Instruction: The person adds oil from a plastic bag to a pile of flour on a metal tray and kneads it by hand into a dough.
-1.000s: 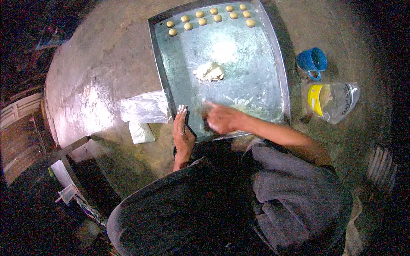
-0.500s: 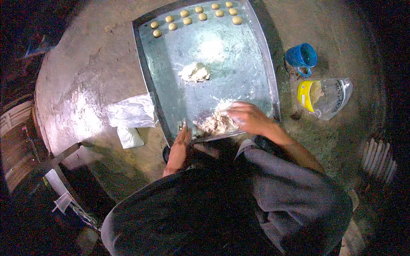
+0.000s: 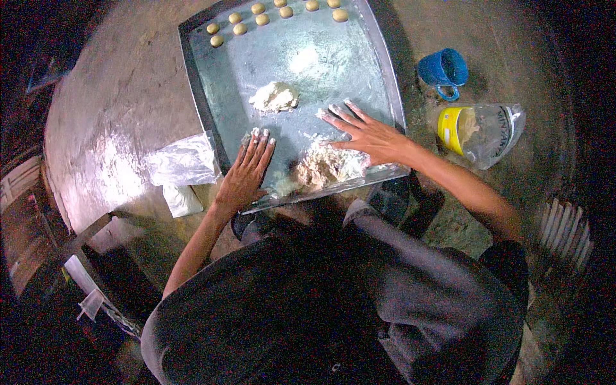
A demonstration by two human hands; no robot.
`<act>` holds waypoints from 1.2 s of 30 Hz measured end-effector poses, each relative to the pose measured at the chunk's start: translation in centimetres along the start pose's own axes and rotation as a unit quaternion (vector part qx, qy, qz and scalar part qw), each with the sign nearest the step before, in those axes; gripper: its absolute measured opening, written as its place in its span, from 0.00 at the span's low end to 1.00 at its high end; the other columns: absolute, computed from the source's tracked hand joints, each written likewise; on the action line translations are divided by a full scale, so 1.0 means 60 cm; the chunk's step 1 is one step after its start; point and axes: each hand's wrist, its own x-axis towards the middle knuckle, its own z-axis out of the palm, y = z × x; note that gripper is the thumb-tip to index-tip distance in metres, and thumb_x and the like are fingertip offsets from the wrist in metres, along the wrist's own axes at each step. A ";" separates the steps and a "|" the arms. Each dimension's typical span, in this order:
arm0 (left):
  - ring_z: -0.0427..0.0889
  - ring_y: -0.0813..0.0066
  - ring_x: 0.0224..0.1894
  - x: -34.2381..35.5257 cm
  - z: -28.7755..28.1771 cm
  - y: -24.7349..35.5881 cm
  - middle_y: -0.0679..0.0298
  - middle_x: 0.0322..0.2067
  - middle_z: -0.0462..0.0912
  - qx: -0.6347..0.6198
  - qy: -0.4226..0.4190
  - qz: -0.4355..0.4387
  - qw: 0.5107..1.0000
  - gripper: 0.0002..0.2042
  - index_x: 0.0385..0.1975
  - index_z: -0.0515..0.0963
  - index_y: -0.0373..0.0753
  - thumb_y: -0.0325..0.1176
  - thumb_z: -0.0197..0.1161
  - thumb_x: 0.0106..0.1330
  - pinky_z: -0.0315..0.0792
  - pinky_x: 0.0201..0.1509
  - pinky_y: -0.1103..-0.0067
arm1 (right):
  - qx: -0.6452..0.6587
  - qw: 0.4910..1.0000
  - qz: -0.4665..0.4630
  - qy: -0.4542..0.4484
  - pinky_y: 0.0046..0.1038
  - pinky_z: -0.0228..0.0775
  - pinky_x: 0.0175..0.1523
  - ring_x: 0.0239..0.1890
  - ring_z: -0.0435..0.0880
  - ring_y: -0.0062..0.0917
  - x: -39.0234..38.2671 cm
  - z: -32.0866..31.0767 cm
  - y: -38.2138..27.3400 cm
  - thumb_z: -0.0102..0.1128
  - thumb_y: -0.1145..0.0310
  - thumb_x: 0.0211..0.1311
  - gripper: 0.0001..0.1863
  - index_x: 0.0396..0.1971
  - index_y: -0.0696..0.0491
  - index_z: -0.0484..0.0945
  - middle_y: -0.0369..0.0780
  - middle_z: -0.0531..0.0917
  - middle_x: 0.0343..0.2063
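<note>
A large metal tray [image 3: 224, 70] with a raised rim lies before me. Near its front edge sits a crumbly heap of floury dough [image 3: 317, 168]. My right hand [image 3: 369, 136] is at the heap's right side, fingers spread over the tray, fingertips white with flour. My left hand [image 3: 247, 168] lies flat with fingers stretched at the tray's front left, apart from the heap, its tips floury too. A second, paler lump of dough [image 3: 274, 97] rests farther up, between and beyond the hands. Several small round dough balls [image 3: 262, 19] stand in rows along the far side.
On the floor right of the tray are a blue mug [image 3: 443, 72] and a clear and yellow plastic bag [image 3: 478, 133]. A clear plastic bag [image 3: 183, 160] and a small white packet [image 3: 181, 200] lie against the left side. A ribbed pale object [image 3: 564, 232] is at far right.
My left hand has moved forward and flattened on the tray. My right hand has opened, its fingers spreading forward past the heap. The whole view has shifted slightly.
</note>
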 end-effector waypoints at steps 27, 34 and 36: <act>0.38 0.46 0.75 0.029 0.044 0.040 0.46 0.73 0.41 -0.278 0.121 -0.112 0.946 0.59 0.70 0.46 0.28 0.55 0.73 0.44 0.37 0.76 0.55 | 0.079 0.984 0.081 0.140 0.57 0.28 0.75 0.74 0.47 0.46 0.137 0.031 -0.077 0.76 0.47 0.37 0.53 0.68 0.39 0.62 0.48 0.50 0.72; 0.38 0.46 0.75 0.042 0.058 0.049 0.45 0.73 0.41 -0.273 0.129 -0.077 0.950 0.59 0.71 0.45 0.31 0.55 0.71 0.44 0.36 0.75 0.53 | 0.104 0.981 0.070 0.148 0.54 0.36 0.75 0.73 0.48 0.48 0.058 0.025 -0.041 0.73 0.46 0.42 0.55 0.71 0.40 0.55 0.49 0.54 0.70; 0.38 0.46 0.75 0.060 0.060 0.052 0.45 0.73 0.41 -0.248 0.126 -0.054 0.959 0.59 0.72 0.44 0.33 0.56 0.71 0.43 0.36 0.75 0.53 | 0.101 0.975 0.125 0.153 0.54 0.38 0.74 0.73 0.48 0.48 0.022 0.027 -0.034 0.73 0.48 0.43 0.53 0.71 0.39 0.55 0.48 0.55 0.70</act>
